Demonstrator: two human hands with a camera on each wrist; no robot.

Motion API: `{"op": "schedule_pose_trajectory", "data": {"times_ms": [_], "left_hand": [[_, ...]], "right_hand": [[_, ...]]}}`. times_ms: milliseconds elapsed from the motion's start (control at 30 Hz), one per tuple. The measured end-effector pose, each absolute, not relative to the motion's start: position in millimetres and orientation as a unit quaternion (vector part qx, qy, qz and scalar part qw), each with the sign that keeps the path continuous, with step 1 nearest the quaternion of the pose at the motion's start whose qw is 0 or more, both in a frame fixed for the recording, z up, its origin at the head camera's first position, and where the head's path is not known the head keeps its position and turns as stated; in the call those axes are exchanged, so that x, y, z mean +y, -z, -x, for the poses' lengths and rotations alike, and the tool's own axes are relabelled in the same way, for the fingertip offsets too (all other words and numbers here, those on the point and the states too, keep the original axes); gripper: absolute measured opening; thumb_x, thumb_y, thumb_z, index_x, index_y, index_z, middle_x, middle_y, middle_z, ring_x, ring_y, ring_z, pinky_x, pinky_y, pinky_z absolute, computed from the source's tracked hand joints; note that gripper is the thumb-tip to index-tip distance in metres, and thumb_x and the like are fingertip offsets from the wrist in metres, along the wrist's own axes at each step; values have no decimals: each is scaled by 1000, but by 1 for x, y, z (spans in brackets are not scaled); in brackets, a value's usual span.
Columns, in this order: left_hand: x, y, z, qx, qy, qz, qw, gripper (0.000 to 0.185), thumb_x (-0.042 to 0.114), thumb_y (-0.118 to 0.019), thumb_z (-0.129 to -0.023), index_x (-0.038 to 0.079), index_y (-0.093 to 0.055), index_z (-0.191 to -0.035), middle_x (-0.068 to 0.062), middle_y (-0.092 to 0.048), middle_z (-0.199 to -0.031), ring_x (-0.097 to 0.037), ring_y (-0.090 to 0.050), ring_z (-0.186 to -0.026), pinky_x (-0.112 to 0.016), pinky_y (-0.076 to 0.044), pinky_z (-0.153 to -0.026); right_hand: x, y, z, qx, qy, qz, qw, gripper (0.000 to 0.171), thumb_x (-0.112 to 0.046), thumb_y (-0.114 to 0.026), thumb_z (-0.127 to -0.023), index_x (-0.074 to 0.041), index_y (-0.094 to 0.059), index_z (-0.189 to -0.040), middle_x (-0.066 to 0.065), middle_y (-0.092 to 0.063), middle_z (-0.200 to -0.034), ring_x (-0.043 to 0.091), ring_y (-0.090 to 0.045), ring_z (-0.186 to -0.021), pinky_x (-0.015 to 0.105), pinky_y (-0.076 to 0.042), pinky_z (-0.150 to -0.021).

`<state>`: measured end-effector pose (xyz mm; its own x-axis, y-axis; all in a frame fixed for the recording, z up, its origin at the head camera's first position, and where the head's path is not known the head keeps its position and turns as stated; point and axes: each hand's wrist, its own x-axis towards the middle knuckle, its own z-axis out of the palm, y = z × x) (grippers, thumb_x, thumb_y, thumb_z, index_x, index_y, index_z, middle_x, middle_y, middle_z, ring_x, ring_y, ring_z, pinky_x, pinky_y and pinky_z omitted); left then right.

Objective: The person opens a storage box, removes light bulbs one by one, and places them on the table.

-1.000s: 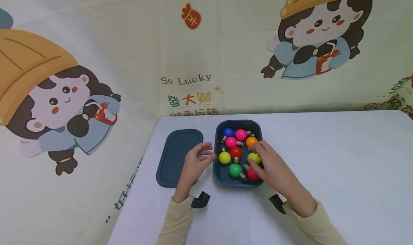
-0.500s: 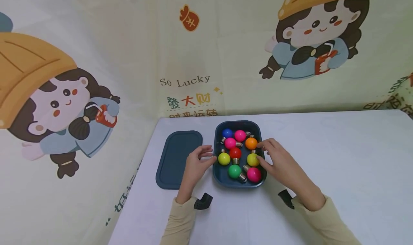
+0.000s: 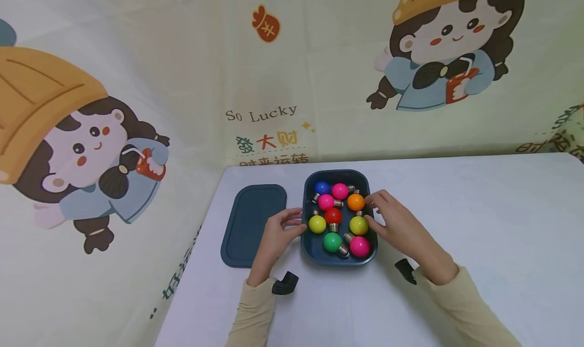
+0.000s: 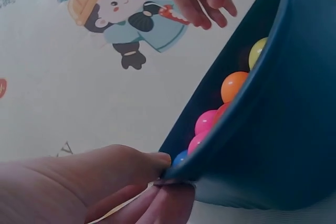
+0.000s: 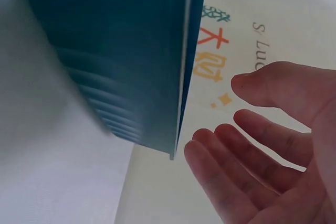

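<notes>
A dark blue plastic box stands on the white table, full of toy light bulbs with round coloured tops and silver screw bases. Among them are an orange bulb, a green bulb and a blue bulb. My left hand pinches the box's left rim, thumb over the edge and fingers along the outer wall. At the right rim is my right hand, holding nothing. In the right wrist view its fingers are loosely bent, with the thumb apart from them.
A dark blue lid lies flat on the table, left of the box and partly behind the left hand. Behind the table hangs a pale cloth printed with cartoon figures and lettering.
My right hand has moved right, from over the bulbs to the box's right rim, uncovering the yellow and pink bulbs there. The left hand stays by the left rim.
</notes>
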<state>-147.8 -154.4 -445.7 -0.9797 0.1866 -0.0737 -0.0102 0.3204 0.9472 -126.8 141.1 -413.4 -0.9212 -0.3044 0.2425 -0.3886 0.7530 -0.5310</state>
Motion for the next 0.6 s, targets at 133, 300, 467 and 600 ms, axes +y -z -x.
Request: {"op": "schedule_pose_trajectory", "data": {"times_ms": [133, 300, 467, 600], "left_hand": [[-158, 450, 149, 786, -608, -42, 108, 47, 13, -75, -90, 5, -61, -134, -16, -65, -127, -28, -64, -111, -32, -58, -87], [-158, 448, 149, 776, -617, -30, 123, 48, 11, -74, -90, 4, -60, -135, -18, -65, -127, -27, -65, -109, -31, -58, -86], [-158, 440, 148, 769, -623, -32, 140, 47, 7, -73, -90, 2, -60, -134, -19, -65, -125, -27, -64, -108, -30, -58, -85], [-161, 455, 153, 762, -632, -28, 141, 48, 10, -74, -90, 4, -59, -135, -17, -64, -127, -25, -64, -107, -30, -59, -84]], "right_hand": [[141, 415, 132, -934, -297, -191, 60, 34, -5, -73, -88, 4, -58, -117, 16, -59, -113, 31, -64, -97, 43, -59, -82], [141, 417, 139, -934, -297, -194, 48, 37, -8, -73, -89, 4, -58, -120, 17, -59, -116, 32, -64, -99, 43, -59, -83], [138, 415, 145, -934, -287, -207, 49, 40, -8, -75, -88, 4, -58, -123, 17, -59, -113, 30, -64, -97, 42, -59, -84], [135, 413, 151, -936, -277, -214, 45, 41, -9, -75, -88, 5, -59, -124, 17, -60, -113, 30, -63, -98, 44, -58, -87]]}}
